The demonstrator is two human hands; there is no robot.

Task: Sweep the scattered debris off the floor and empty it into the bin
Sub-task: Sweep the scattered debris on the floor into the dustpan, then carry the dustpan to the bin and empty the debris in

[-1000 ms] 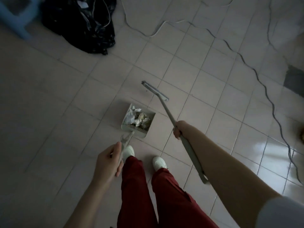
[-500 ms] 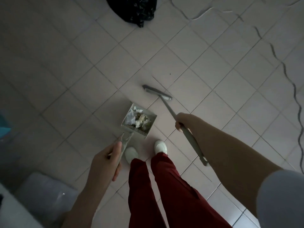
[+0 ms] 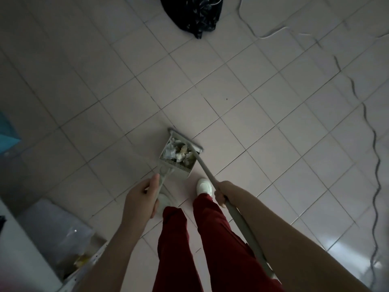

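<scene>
A pale dustpan (image 3: 185, 171) sits just ahead of my feet, filled with crumpled paper debris (image 3: 177, 151). My left hand (image 3: 142, 199) is closed around its upright handle. My right hand (image 3: 223, 193) grips the grey shaft of a broom (image 3: 205, 167). The broom's flat head (image 3: 185, 138) lies across the dustpan's far open edge, touching it. At the lower left stands a bin lined with a clear plastic bag (image 3: 56, 234), with some scraps inside.
A black rubbish bag (image 3: 192, 14) lies on the tiled floor at the top. Cables (image 3: 374, 144) snake along the right side and the top right. A blue object (image 3: 8, 133) shows at the left edge. My red trousers and white shoes fill the bottom centre.
The broom head has moved in from the floor beyond the dustpan to rest against the pan's open edge. The view has swung left and down, so the lined bin now shows more fully.
</scene>
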